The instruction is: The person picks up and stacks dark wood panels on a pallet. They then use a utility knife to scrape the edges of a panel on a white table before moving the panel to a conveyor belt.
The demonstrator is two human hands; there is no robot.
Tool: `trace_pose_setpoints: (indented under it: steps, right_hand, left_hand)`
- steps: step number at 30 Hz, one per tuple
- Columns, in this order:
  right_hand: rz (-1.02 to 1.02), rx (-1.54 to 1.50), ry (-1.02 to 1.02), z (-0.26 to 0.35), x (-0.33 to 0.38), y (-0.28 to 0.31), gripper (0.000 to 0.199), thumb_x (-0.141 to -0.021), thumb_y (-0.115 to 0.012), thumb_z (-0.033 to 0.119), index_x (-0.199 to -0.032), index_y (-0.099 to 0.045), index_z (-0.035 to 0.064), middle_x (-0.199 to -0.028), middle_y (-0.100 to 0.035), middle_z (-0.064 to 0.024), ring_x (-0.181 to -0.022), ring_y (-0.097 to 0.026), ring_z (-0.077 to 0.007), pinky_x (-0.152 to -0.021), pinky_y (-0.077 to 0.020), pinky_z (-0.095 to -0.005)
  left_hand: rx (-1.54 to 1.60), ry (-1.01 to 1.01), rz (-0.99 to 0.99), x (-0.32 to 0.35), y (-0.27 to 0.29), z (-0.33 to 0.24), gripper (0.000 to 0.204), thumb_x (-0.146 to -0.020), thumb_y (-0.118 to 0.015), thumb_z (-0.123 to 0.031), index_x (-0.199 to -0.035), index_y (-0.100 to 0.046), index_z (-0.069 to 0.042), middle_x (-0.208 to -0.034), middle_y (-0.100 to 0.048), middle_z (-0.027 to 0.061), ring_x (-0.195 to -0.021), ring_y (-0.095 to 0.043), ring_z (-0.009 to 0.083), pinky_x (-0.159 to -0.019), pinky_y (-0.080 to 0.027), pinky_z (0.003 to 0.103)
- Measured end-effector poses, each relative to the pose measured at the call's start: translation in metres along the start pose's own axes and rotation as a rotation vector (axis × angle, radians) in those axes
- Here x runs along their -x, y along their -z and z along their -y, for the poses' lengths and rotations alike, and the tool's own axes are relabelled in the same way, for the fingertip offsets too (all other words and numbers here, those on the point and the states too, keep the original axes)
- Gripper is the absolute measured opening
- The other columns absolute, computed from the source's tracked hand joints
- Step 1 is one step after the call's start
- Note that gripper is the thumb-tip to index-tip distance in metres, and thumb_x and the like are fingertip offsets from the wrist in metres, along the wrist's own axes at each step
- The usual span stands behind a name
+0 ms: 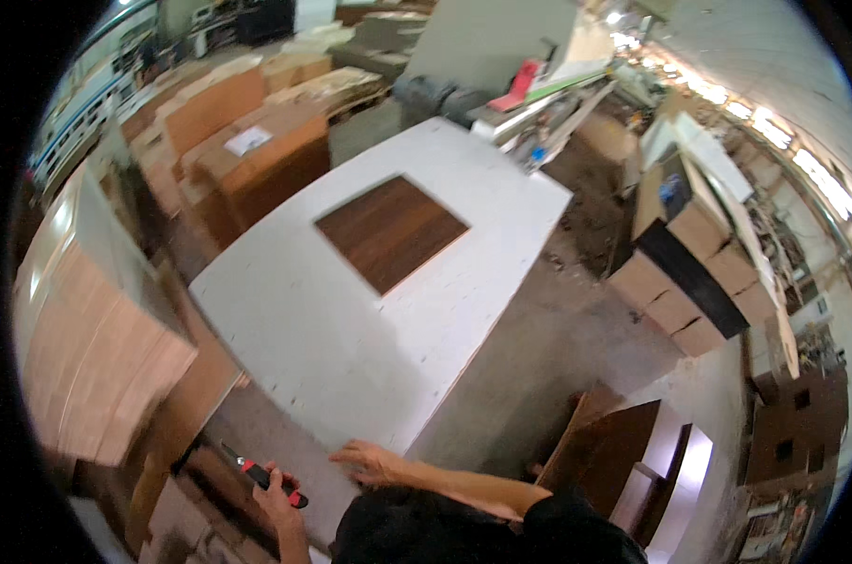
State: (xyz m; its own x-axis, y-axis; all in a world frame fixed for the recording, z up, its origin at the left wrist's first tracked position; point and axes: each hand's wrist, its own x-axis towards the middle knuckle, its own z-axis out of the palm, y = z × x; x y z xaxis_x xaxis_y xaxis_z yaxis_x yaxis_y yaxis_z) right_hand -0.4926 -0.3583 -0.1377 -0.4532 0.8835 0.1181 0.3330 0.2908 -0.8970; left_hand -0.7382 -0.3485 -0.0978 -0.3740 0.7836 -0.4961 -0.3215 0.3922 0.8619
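My left hand (277, 492) grips a red and black hand tool (261, 476) low at the left, just off the near corner of a big white board (294, 320). My right hand (368, 461) lies flat with fingers spread on the near edge of that white board. A dark brown wooden panel (391, 232) rests on the board further off, well beyond both hands.
Stacks of light brown boards (247, 155) stand at the left and far left. A pale stack (87, 348) is close at the left. More stacked panels (689, 273) stand at the right, dark brown panels (623, 451) lean at the lower right. Grey concrete floor (548, 348) lies between.
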Motion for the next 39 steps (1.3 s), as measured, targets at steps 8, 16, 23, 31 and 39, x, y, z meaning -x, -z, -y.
trace_pose_setpoints:
  steps: [8, 16, 23, 31, 39]
  right_hand:
    - [-0.546, 0.166, -0.587, -0.049, 0.018, 0.186, 0.044, -0.090, -0.071, 0.022, -0.132, -0.060, 0.0110, -0.125, -0.066, -0.0093, -0.098, -0.064, -0.0198, -0.085, -0.0546, -0.0355]
    - [-0.821, 0.613, -0.302, -0.227, 0.001, 0.432, 0.055, -0.088, -0.065, 0.014, -0.138, -0.049, -0.0030, -0.134, -0.055, -0.0232, -0.118, -0.054, -0.0374, -0.095, -0.0481, -0.0440]
    - [-0.609, 0.678, -0.460, -0.274, -0.112, 0.522, 0.071, -0.088, -0.065, 0.032, -0.140, -0.040, -0.0082, -0.138, -0.048, -0.0302, -0.128, -0.042, -0.0445, -0.109, -0.0351, -0.0522]
    - [-0.317, 0.182, -0.669, -0.229, -0.119, 0.542, 0.068, -0.085, -0.069, 0.055, -0.117, -0.062, -0.0049, -0.113, -0.066, -0.0273, -0.101, -0.064, -0.0401, -0.091, -0.0498, -0.0436]
    - [-0.374, -0.080, -0.093, -0.170, -0.112, 0.516, 0.033, -0.088, -0.077, 0.019, -0.109, -0.064, -0.0017, -0.102, -0.067, -0.0136, -0.094, -0.061, -0.0215, -0.085, -0.0504, -0.0372]
  left_hand:
    - [-0.068, -0.125, 0.265, -0.062, -0.183, -0.036, 0.013, -0.097, -0.063, -0.018, -0.098, -0.060, -0.006, -0.075, -0.051, -0.0032, -0.061, -0.045, 0.0066, -0.048, -0.035, 0.027]
    - [-0.170, -0.266, 0.065, -0.073, -0.331, 0.005, 0.025, -0.092, -0.066, -0.014, -0.116, -0.064, -0.004, -0.081, -0.054, -0.0022, -0.062, -0.045, 0.0076, -0.051, -0.038, 0.027]
    - [-0.524, -0.204, -0.081, -0.122, -0.459, 0.031, 0.050, -0.088, -0.065, -0.018, -0.133, -0.055, 0.002, -0.112, -0.057, 0.0216, -0.102, -0.057, 0.0349, -0.091, -0.044, 0.044]
    - [0.030, 0.008, -0.260, -0.148, -0.435, 0.016, 0.021, -0.085, -0.069, -0.009, -0.095, -0.059, 0.005, -0.087, -0.061, 0.0093, -0.075, -0.063, 0.0230, -0.069, -0.054, 0.041]
    - [0.728, 0.024, -0.128, -0.060, -0.380, -0.003, 0.026, -0.097, -0.062, -0.023, -0.107, -0.063, 0.001, -0.101, -0.069, 0.0116, -0.092, -0.068, 0.0270, -0.084, -0.055, 0.043]
